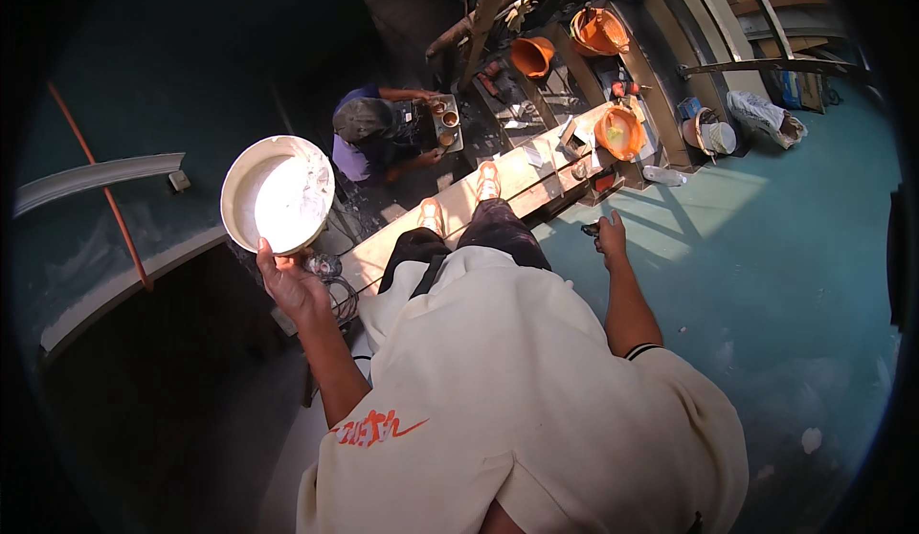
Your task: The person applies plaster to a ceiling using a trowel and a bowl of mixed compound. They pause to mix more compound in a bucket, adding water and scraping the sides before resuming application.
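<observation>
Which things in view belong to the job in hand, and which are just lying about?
In use:
- white bucket, in left hand
- small dark object, kind unclear, in right hand

Apparently lying about:
- nearest orange bucket
- red tool
- clear bottle
- white bag

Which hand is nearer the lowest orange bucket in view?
Right. The right hand is just below that orange bucket in the picture, apart from it; the left hand is much farther off to the left, holding a white bucket at its rim.
</observation>
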Action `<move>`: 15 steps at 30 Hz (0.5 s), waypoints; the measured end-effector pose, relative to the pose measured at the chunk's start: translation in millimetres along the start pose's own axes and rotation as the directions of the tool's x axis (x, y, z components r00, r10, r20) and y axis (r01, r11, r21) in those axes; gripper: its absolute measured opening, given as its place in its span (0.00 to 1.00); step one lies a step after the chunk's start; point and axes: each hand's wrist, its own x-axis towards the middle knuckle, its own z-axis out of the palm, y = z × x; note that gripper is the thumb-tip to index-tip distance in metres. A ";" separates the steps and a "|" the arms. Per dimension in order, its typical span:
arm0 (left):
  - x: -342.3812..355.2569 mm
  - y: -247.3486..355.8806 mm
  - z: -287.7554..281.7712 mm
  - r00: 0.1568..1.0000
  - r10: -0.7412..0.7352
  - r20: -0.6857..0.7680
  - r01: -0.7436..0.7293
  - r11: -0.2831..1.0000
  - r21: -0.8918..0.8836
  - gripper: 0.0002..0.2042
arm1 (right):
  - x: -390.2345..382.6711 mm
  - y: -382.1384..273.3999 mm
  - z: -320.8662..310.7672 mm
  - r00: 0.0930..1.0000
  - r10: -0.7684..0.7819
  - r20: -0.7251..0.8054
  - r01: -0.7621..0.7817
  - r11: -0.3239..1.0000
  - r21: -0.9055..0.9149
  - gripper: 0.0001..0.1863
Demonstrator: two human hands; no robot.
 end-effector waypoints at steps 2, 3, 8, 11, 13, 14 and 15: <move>10.6 1.1 -12.9 0.999 -0.005 0.040 0.005 1.000 0.005 0.27 | -25.4 6.4 20.4 1.000 -0.028 -0.012 0.028 1.000 -0.006 0.41; 14.5 1.4 -18.7 0.998 -0.016 0.060 0.016 1.000 0.008 0.26 | -35.4 9.9 26.8 0.999 -0.046 -0.002 0.045 0.996 -0.078 0.41; 30.7 2.8 -32.4 0.988 -0.054 0.145 0.049 0.998 0.035 0.29 | -67.9 54.9 52.2 0.960 -0.279 -0.022 0.252 0.898 -0.360 0.39; 41.4 0.8 -32.8 0.985 -0.087 0.151 0.080 0.996 0.049 0.29 | -96.6 48.1 60.2 0.952 -0.306 -0.014 0.279 0.883 -0.378 0.39; 47.3 -3.3 -28.8 0.977 -0.119 0.180 0.107 0.992 0.072 0.30 | -109.6 50.7 56.8 0.955 -0.295 -0.033 0.259 0.883 -0.391 0.39; 48.2 -2.4 -28.9 0.968 -0.143 0.205 0.128 0.988 0.084 0.30 | -109.8 55.3 58.1 0.956 -0.290 -0.039 0.257 0.894 -0.366 0.39; 45.6 -0.2 -24.0 0.956 -0.172 0.236 0.154 0.984 0.093 0.30 | -109.8 54.6 57.2 0.956 -0.288 -0.054 0.254 0.905 -0.341 0.39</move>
